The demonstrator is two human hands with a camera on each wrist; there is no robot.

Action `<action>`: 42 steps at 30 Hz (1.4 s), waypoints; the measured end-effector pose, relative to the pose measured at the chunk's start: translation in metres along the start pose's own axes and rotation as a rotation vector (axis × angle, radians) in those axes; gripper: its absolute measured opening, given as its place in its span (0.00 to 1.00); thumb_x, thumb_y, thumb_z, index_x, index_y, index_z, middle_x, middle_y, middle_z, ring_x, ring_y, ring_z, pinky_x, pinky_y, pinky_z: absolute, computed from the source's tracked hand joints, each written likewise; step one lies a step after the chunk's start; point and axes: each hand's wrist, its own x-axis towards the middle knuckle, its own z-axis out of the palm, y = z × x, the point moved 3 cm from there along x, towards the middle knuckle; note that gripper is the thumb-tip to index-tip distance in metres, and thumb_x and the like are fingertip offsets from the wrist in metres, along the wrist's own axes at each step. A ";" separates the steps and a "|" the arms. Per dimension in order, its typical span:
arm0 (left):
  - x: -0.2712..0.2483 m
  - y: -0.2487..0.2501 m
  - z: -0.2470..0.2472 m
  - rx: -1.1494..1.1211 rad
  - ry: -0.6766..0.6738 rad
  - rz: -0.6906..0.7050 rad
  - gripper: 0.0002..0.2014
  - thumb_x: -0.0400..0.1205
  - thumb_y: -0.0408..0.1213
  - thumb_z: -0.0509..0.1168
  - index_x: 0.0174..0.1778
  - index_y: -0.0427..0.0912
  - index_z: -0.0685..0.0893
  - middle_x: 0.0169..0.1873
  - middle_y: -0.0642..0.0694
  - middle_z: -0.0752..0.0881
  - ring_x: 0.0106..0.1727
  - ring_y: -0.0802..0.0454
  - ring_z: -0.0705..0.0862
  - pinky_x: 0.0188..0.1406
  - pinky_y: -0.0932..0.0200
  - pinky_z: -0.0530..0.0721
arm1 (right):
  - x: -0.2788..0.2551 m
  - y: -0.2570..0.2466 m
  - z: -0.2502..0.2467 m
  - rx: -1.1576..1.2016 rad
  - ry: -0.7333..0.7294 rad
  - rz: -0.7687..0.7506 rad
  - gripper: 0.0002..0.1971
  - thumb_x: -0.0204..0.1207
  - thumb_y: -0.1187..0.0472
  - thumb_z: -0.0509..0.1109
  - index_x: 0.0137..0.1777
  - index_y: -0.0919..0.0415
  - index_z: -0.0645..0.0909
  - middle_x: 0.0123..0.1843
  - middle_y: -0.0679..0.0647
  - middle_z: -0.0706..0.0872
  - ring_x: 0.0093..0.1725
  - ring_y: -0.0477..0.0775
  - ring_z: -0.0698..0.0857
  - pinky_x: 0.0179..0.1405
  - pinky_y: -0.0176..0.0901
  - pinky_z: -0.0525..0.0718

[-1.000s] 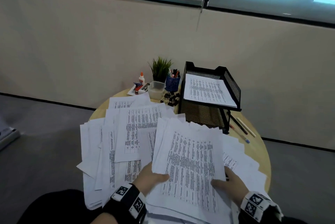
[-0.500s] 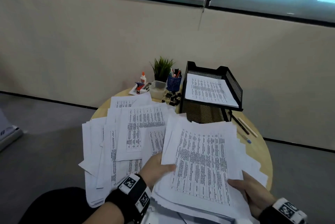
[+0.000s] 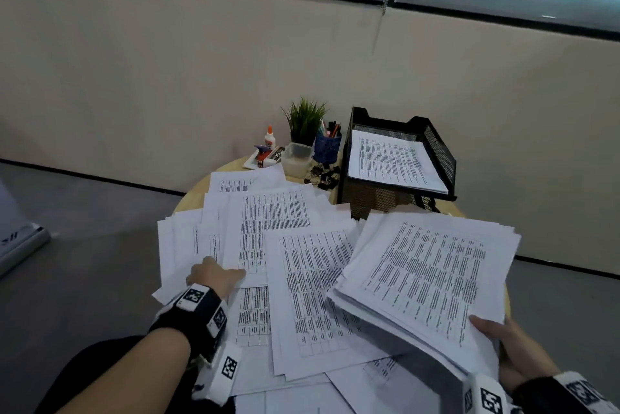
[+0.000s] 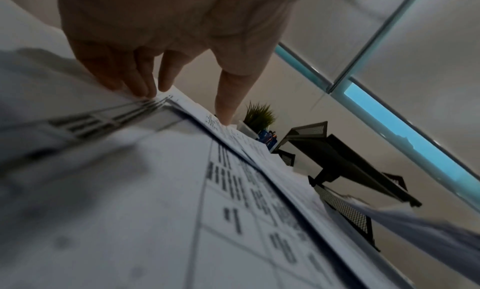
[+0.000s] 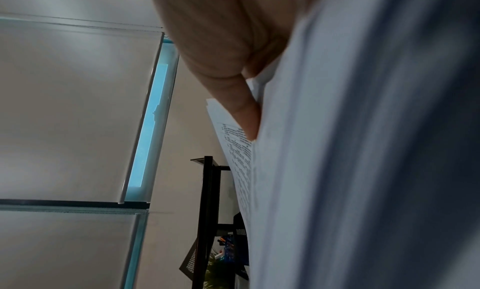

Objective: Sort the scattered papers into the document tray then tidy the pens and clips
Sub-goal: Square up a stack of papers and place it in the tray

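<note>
Since a second before, the left hand (image 3: pixel 214 276) had left the stack (image 3: pixel 426 276) and pressed flat-fingered on loose papers (image 3: pixel 268 229) left of the tray (image 3: pixel 436 158), leaving the right hand (image 3: pixel 510 346) pinching one stack corner, which could sag and spill sheets.

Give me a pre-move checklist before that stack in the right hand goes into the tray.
1. Right hand grips the stack: ok.
2. Stack edges squared: not ok, sheets fan out.
3. Document tray top tier has room: ok, a few sheets lie in it.
4. Left hand off the loose papers: not ok, fingers rest on them.
5. Table papers all gathered: not ok.
</note>
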 end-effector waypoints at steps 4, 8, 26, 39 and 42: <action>0.002 0.010 0.005 0.018 -0.002 -0.020 0.36 0.71 0.44 0.74 0.71 0.31 0.68 0.68 0.33 0.74 0.67 0.36 0.76 0.61 0.50 0.80 | -0.001 -0.001 0.003 0.037 -0.001 -0.005 0.24 0.76 0.72 0.62 0.50 0.35 0.77 0.45 0.56 0.92 0.51 0.71 0.87 0.69 0.73 0.69; 0.008 0.016 0.006 -0.071 -0.003 -0.004 0.30 0.73 0.34 0.72 0.68 0.29 0.70 0.62 0.33 0.79 0.59 0.38 0.82 0.47 0.55 0.80 | 0.002 0.003 0.000 0.042 -0.018 0.000 0.25 0.76 0.74 0.60 0.60 0.43 0.81 0.56 0.62 0.89 0.51 0.73 0.88 0.58 0.77 0.76; 0.003 0.029 0.005 0.289 -0.071 -0.043 0.38 0.73 0.55 0.70 0.71 0.34 0.67 0.70 0.36 0.72 0.71 0.41 0.72 0.67 0.52 0.77 | 0.011 0.010 -0.005 -0.030 0.040 0.111 0.33 0.67 0.71 0.66 0.75 0.56 0.70 0.66 0.71 0.81 0.55 0.80 0.84 0.53 0.81 0.76; 0.008 0.032 -0.004 -0.027 0.058 0.189 0.13 0.81 0.40 0.63 0.34 0.37 0.78 0.38 0.38 0.83 0.37 0.43 0.81 0.31 0.60 0.70 | 0.017 0.012 -0.006 0.007 0.050 0.083 0.28 0.72 0.73 0.63 0.74 0.59 0.71 0.61 0.71 0.84 0.47 0.76 0.88 0.47 0.81 0.78; 0.007 0.028 -0.011 0.051 0.097 0.229 0.11 0.83 0.35 0.58 0.36 0.40 0.79 0.43 0.37 0.82 0.46 0.40 0.82 0.41 0.58 0.72 | 0.019 0.014 -0.007 0.004 0.074 0.072 0.31 0.67 0.72 0.66 0.74 0.59 0.72 0.62 0.71 0.84 0.51 0.77 0.86 0.48 0.80 0.79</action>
